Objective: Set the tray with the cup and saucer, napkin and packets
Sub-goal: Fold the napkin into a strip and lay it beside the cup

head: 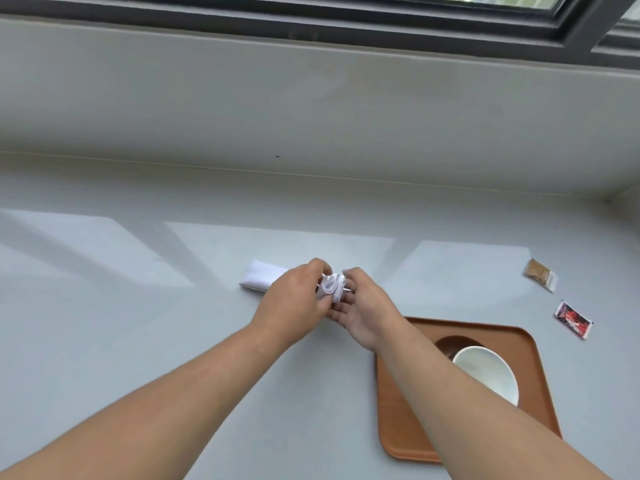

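A white napkin (261,278) lies as a long folded strip on the pale counter, its right end rolled up between both hands. My left hand (294,299) grips the roll from the left, and my right hand (360,306) holds it from the right with fingers curled under. A brown tray (391,410) sits at the lower right. On it stands a white cup (488,372) over a dark brown saucer (450,341), partly hidden by my right forearm. Two packets lie off the tray at the far right: a brown one (540,273) and a red and white one (573,318).
The pale grey counter (138,306) runs back to a low wall (242,98) below a dark window frame (415,26). Bright window reflections cross the counter's middle.
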